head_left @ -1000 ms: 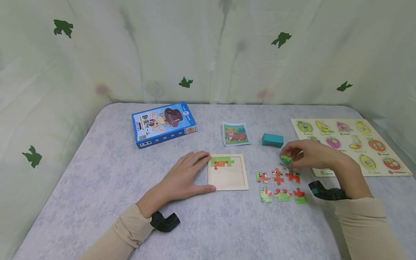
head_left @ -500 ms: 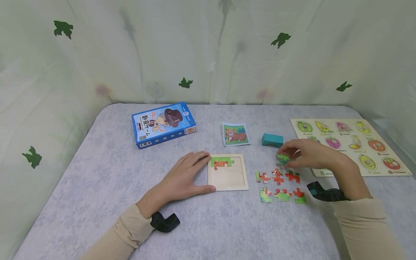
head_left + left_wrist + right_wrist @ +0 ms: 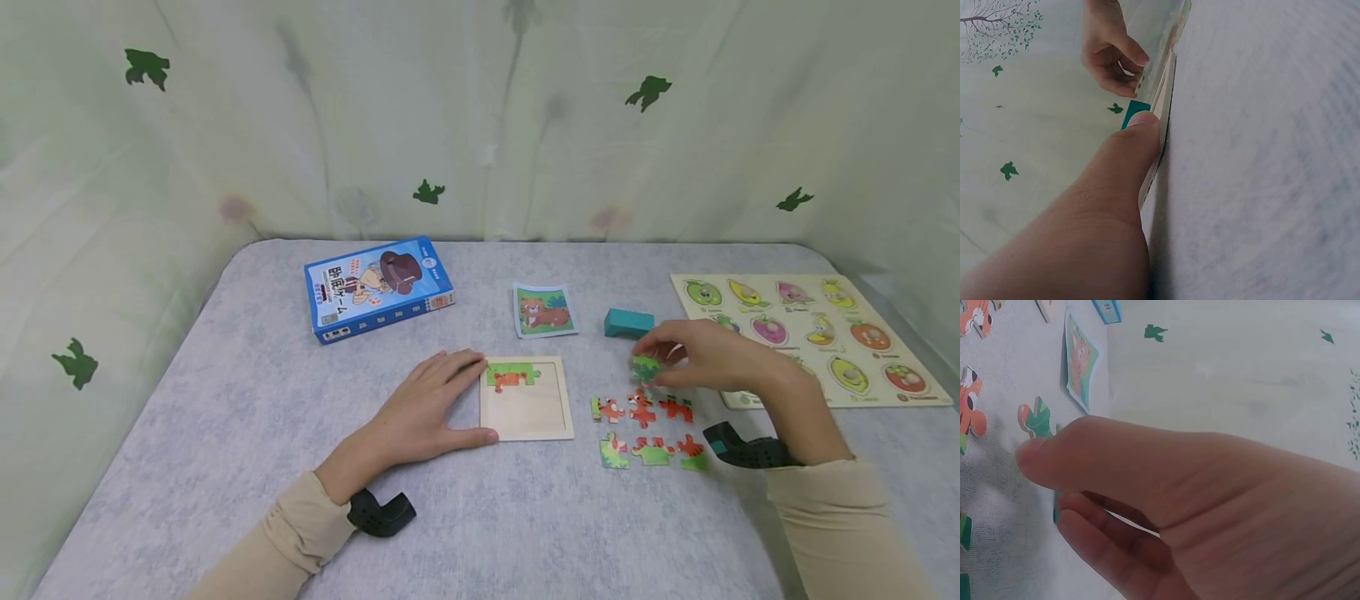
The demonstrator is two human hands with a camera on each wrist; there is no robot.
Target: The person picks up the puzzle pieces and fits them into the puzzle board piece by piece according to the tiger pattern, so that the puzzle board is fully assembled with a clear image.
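Puzzle piece (image 3: 644, 367) in half-closed right hand (image 3: 703, 353)

Blue box (image 3: 378, 289), black lettering (image 3: 335, 287), probably "卧底ゲーム"

Smooth, matt wooden puzzle tray (image 3: 525, 415)

Green jigsaw pc (image 3: 1039, 419) w/ orange tab is pinched in R hand grip (image 3: 1154, 472), btw thumb and curled fingers; pc is partly hidden by thumb. Two orange-and-white animal pcs (image 3: 975, 422) are cut off at L edge, laid on pale grey desk (image 3: 1007, 506). Beyond, animal pic card (image 3: 1080, 362) w/ green backgr. and blue box corner (image 3: 1107, 310) can be seen. Pale curtain (image 3: 1229, 381) is dotted w/ dk green leaf shapes (image 3: 1155, 333).
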